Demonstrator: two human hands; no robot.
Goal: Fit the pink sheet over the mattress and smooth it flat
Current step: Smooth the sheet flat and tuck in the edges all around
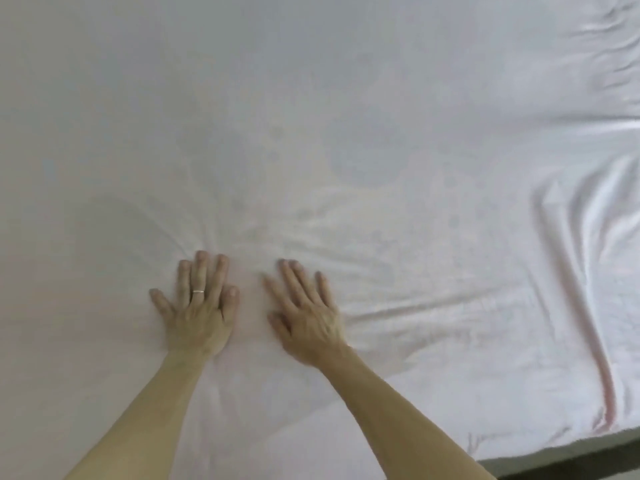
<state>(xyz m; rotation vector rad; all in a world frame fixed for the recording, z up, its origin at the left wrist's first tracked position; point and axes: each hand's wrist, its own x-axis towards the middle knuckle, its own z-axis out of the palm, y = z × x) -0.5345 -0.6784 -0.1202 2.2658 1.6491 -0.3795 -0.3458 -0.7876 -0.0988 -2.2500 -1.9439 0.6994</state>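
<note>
Smoothing step in hand. The sheet [346, 116] covers the mattress. Left hand [197, 306] and right hand [304, 317] lie flat on it, side by side, fingers straight, gripping nothing. Next move, by judgement: sweep toward the folds [568, 271] at right.

Lit softly and evenly, greyer toward the far left of the pink sheet [346, 133], brighter with glossy glare on folds at its right edge. Faintly shadowed around the left hand [197, 317]. Soft overall, smeared by motion at the right hand [306, 322].
</note>
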